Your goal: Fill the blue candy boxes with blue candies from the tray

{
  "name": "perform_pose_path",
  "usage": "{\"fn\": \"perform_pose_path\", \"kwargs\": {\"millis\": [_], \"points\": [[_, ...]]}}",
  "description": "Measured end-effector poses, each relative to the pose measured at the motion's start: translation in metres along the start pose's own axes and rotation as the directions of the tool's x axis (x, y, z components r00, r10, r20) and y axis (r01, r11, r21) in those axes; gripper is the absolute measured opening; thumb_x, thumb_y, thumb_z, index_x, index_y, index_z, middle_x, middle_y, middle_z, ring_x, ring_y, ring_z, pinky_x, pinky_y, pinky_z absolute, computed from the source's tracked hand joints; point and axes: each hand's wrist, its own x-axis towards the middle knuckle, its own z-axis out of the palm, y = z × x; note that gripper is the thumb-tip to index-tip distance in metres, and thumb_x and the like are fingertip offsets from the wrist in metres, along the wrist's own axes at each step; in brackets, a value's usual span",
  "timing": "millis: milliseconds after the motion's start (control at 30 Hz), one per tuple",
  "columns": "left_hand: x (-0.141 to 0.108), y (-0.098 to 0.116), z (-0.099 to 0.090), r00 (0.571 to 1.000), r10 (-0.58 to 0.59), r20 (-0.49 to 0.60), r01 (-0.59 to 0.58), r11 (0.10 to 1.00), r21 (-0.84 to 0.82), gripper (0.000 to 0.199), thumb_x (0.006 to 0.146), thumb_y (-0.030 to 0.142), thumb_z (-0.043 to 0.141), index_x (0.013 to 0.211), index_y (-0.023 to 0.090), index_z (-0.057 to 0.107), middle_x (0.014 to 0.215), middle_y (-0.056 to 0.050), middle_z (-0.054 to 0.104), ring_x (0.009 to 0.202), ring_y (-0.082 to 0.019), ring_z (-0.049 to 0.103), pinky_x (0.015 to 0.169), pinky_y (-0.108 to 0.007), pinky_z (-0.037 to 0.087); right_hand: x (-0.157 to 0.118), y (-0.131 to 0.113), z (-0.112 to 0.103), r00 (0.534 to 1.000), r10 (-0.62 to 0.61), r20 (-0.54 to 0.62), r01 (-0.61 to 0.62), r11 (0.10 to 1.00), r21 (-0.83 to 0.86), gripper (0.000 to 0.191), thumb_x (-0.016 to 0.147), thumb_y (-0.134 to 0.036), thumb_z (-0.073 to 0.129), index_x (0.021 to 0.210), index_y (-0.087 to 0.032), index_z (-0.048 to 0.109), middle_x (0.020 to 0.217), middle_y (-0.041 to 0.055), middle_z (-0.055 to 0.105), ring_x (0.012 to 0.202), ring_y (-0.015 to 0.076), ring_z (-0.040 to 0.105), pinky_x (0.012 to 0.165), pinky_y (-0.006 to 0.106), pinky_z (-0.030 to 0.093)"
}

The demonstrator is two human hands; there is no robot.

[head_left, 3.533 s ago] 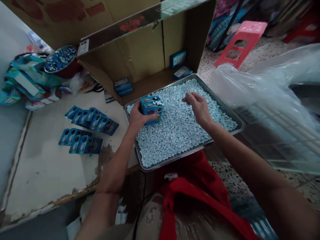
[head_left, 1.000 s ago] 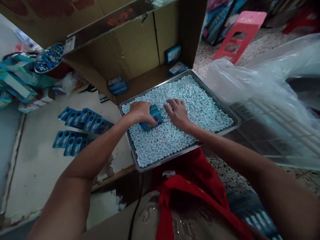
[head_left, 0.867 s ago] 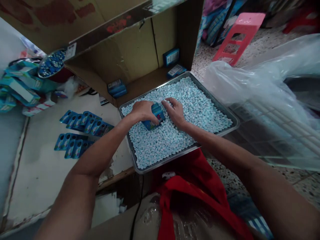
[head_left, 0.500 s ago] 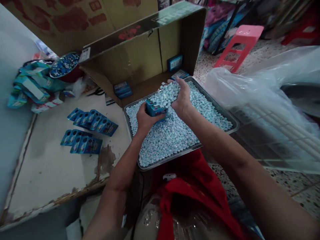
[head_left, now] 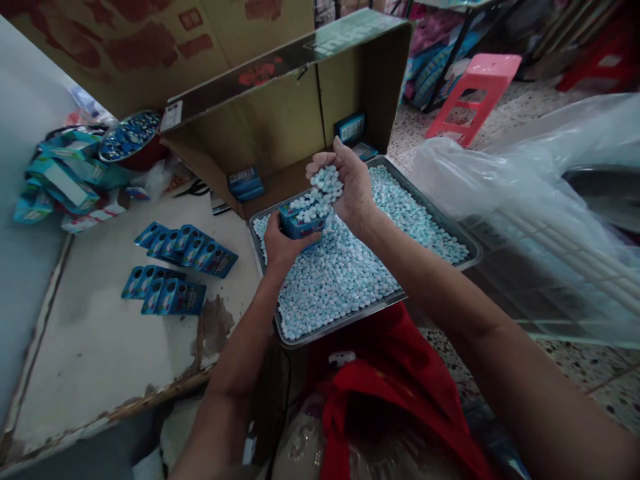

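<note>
The left hand is closed round a blue box over the tray. The right hand, cupped half shut just above it, holds a heap of tablets, with more on the box's top. How full the box is, I can't quite tell. Below both hands the tray holds plenty yet to be packed; left of the left hand, small packs lie in rows.
</note>
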Motion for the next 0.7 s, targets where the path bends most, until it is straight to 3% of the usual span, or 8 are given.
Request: {"fn": "perform_pose_path", "kwargs": {"millis": [133,300,400,500,600,700], "points": [[0.004,0.004,0.001,1.0,-0.031,0.0,0.031,0.999,0.029,0.084,0.05,0.045,0.111,0.117,0.024,0.066,0.117,-0.006,0.076,0.116,-0.036,0.074,0.105,-0.048,0.061,-0.003,-0.001,0.009,1.0,-0.028,-0.008,0.028,0.999,-0.045,0.076,0.1,-0.096,0.046,0.093,-0.023,0.069,0.098,0.0088,0.073,0.101,0.0244,0.074,0.102,0.044,0.065],[0.003,0.009,-0.004,0.999,-0.049,0.022,0.048,0.998,0.043,0.091,0.046,0.044,0.112,0.121,0.022,0.066,0.118,-0.008,0.076,0.116,-0.037,0.074,0.105,-0.05,0.061,-0.014,-0.008,0.003,0.992,-0.055,0.118,0.086,0.957,-0.276,0.079,0.105,-0.094,0.04,0.104,-0.022,0.073,0.108,0.0088,0.074,0.121,0.0272,0.073,0.106,0.045,0.061],[0.003,0.008,-0.009,0.999,-0.05,-0.002,0.05,0.999,-0.003,0.088,0.05,0.047,0.111,0.121,0.022,0.066,0.12,-0.008,0.076,0.117,-0.036,0.075,0.106,-0.049,0.061,-0.018,-0.01,-0.021,0.996,-0.056,0.067,0.076,0.933,-0.353,0.075,0.11,-0.086,0.038,0.113,-0.021,0.075,0.12,0.0105,0.075,0.13,0.0309,0.07,0.11,0.051,0.058],[0.004,0.004,-0.011,0.999,-0.037,-0.009,0.037,0.999,-0.032,0.086,0.048,0.045,0.112,0.118,0.023,0.066,0.12,-0.007,0.077,0.118,-0.036,0.075,0.107,-0.049,0.062,-0.024,-0.004,-0.055,0.999,0.001,-0.041,-0.014,0.942,-0.336,0.071,0.106,-0.086,0.048,0.109,-0.021,0.074,0.134,0.0123,0.074,0.131,0.0315,0.068,0.111,0.051,0.057],[0.001,-0.001,-0.009,0.996,-0.087,-0.011,0.086,0.991,-0.1,0.087,0.049,0.045,0.111,0.119,0.022,0.065,0.122,-0.009,0.077,0.119,-0.036,0.076,0.105,-0.049,0.063,-0.032,0.008,-0.083,0.994,0.07,-0.084,-0.099,0.905,-0.414,0.069,0.095,-0.09,0.061,0.104,-0.023,0.074,0.133,0.0131,0.075,0.125,0.0312,0.07,0.106,0.05,0.059],[-0.003,-0.004,-0.006,0.997,-0.079,0.016,0.08,0.985,-0.155,0.087,0.051,0.046,0.11,0.121,0.022,0.064,0.125,-0.01,0.076,0.122,-0.036,0.075,0.108,-0.049,0.062,-0.04,0.018,-0.102,0.998,0.019,-0.056,-0.046,0.832,-0.553,0.065,0.094,-0.087,0.063,0.106,-0.024,0.077,0.126,0.0119,0.077,0.122,0.0313,0.07,0.103,0.05,0.059]]}}
